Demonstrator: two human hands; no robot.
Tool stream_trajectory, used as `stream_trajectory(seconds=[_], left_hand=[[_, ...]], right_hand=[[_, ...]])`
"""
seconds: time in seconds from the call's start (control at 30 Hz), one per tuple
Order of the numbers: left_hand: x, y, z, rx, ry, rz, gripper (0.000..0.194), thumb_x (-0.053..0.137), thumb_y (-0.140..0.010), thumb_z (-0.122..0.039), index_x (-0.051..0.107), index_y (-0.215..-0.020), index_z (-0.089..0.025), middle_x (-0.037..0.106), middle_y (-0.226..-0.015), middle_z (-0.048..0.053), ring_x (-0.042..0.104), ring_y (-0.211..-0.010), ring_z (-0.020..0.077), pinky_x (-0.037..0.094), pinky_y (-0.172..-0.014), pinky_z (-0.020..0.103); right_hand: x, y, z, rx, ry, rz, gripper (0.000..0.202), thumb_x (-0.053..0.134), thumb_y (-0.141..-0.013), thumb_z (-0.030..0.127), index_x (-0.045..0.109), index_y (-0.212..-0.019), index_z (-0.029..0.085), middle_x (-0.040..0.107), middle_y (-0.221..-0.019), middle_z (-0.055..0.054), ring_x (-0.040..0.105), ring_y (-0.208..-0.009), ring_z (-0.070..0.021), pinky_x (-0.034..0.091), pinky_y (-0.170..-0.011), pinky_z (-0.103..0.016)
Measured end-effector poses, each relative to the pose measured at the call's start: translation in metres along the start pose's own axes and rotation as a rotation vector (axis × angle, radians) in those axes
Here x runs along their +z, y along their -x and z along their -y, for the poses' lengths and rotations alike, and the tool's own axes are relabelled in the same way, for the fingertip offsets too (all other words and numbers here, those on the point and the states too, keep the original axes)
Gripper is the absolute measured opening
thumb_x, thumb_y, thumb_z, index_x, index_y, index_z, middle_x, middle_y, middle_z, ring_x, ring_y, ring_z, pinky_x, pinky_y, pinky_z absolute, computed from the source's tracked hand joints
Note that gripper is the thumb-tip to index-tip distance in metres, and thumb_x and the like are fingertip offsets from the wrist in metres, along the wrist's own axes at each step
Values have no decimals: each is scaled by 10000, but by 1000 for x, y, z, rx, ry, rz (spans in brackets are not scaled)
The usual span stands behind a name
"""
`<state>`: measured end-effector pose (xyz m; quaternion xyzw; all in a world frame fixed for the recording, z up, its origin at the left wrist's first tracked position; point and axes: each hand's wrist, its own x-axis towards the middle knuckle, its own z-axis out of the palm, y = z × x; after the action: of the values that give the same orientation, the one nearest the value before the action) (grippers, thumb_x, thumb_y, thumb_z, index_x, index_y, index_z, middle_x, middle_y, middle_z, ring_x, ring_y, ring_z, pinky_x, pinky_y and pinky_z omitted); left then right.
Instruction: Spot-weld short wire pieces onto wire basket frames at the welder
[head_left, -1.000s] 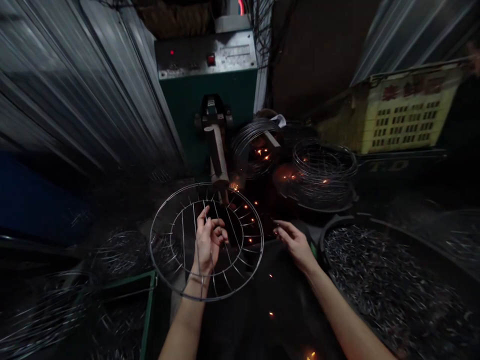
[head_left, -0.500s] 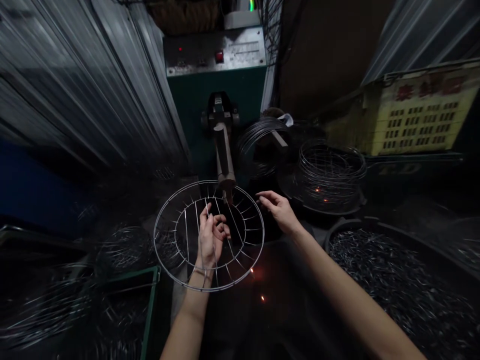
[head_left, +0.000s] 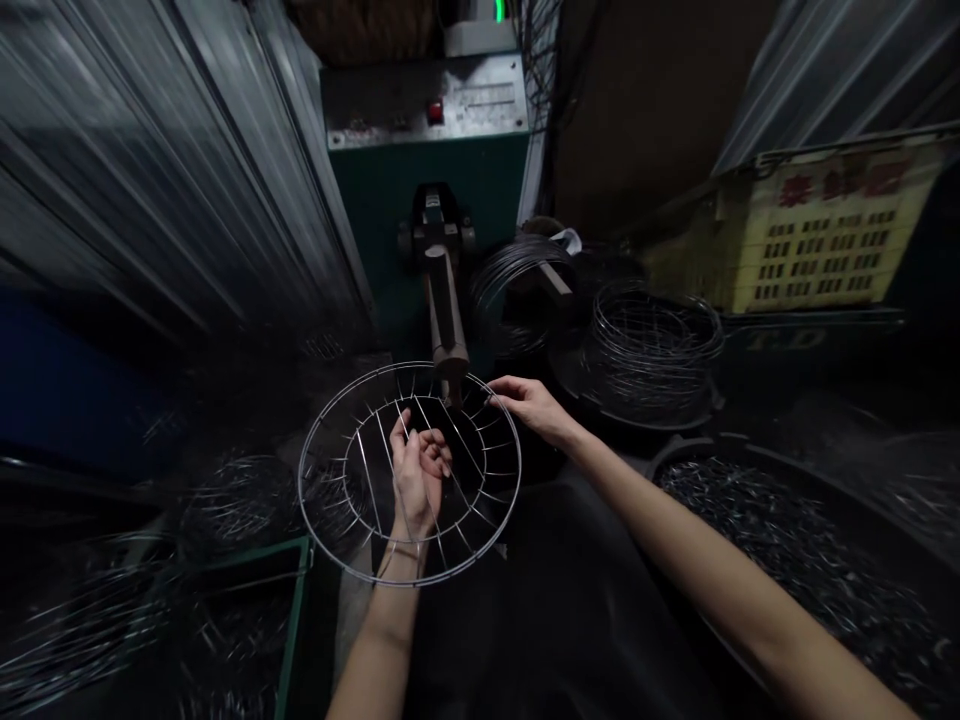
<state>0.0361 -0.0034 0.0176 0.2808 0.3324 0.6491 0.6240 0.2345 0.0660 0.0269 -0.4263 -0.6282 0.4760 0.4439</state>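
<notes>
A round wire rack (head_left: 513,440) with two rings, short spokes and several straight bars lies tilted under the electrode arm (head_left: 445,310) of a green machine (head_left: 360,190). My left hand (head_left: 418,470) is beneath the rack, seen through its bars, palm up with fingers loosely curled and apart; the forearm passes under the near rim. My right hand (head_left: 525,402) pinches at the rack's upper right rim with thumb and forefinger. What lies between those fingertips is too small to make out.
Coiled wire rings (head_left: 652,335) are stacked at the right, below a yellow crate (head_left: 821,240). A wide tub of short metal pieces (head_left: 787,540) stands at the lower right. A green-edged bin (head_left: 300,600) with wire parts is at the lower left.
My right hand has moved left onto the rack's rim. The rack has turned slightly, and the orange sparks below it are gone. My left hand stays beneath it.
</notes>
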Motion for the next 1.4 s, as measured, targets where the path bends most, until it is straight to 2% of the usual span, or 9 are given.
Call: stream_trajectory(seconds=[0.3, 0.47, 0.63, 0.8, 0.93, 1.0, 1.13, 1.3, 1.4], left_hand=[[-2, -7, 3, 19, -1, -3, 462, 531, -869, -346, 330, -1277, -269, 568, -745, -17, 543, -544, 81, 355, -416, 140], [-1, -5, 4, -5, 28, -63, 500, 583, -832, -376, 360, -1265, -262, 584, -743, -12, 548, -543, 83, 363, -435, 151], [-4, -5, 6, -13, 30, -53, 498, 580, -834, -413, 367, -1262, -272, 602, -743, -6, 549, -569, 87, 382, -467, 157], [-18, -14, 3, -199, 112, 83, 429, 489, -864, -516, 448, -1172, -220, 593, -697, 3, 470, -473, 52, 350, -431, 135], [-29, -24, -5, -334, 104, 242, 383, 564, -834, -419, 534, -1091, -136, 590, -698, 8, 374, -396, 14, 326, -391, 136], [-30, -26, -7, -321, 31, 274, 345, 595, -813, -369, 553, -1050, -122, 573, -660, -6, 352, -383, 8, 302, -376, 133], [-24, -23, -6, -231, -64, 247, 287, 624, -786, -359, 521, -950, -147, 568, -635, -19, 369, -380, 10, 273, -365, 119], [-20, -15, -3, -101, -58, 183, 268, 616, -798, -369, 454, -915, -191, 573, -668, -28, 438, -410, 35, 283, -346, 111], [-19, -14, -4, -89, -44, 167, 268, 604, -805, -386, 444, -911, -199, 563, -669, -33, 459, -420, 45, 305, -343, 117]], right_hand=[[-4, 9, -4, 81, -5, -89, 341, 692, -718, 447, 688, -946, 194, 690, -906, -30, 605, -885, -203, 448, -855, -355], [-4, 13, -9, 97, -46, -85, 361, 687, -722, 461, 680, -968, 196, 688, -929, -48, 608, -869, -204, 462, -789, -335], [-12, 29, -8, 110, 14, -132, 398, 673, -714, 489, 674, -976, 189, 692, -885, -56, 605, -816, -200, 457, -714, -316], [-33, 58, -7, 183, 124, -156, 450, 656, -703, 531, 668, -987, 182, 698, -857, -74, 607, -752, -204, 455, -644, -315], [-39, 70, -7, 182, 143, -179, 445, 652, -709, 526, 668, -989, 181, 699, -863, -82, 611, -765, -211, 457, -650, -319], [-35, 71, -7, 181, 124, -178, 430, 654, -713, 512, 669, -986, 180, 699, -859, -77, 611, -774, -209, 459, -670, -322], [-20, 66, -2, 182, 64, -143, 372, 669, -712, 469, 681, -961, 193, 696, -870, -54, 614, -806, -202, 464, -736, -329], [-7, 54, 3, 156, 24, -119, 327, 673, -718, 440, 691, -944, 205, 690, -886, -32, 611, -834, -195, 463, -816, -345], [-3, 48, 3, 137, -4, -115, 330, 673, -725, 440, 687, -962, 209, 689, -903, -33, 616, -858, -203, 465, -838, -358]])
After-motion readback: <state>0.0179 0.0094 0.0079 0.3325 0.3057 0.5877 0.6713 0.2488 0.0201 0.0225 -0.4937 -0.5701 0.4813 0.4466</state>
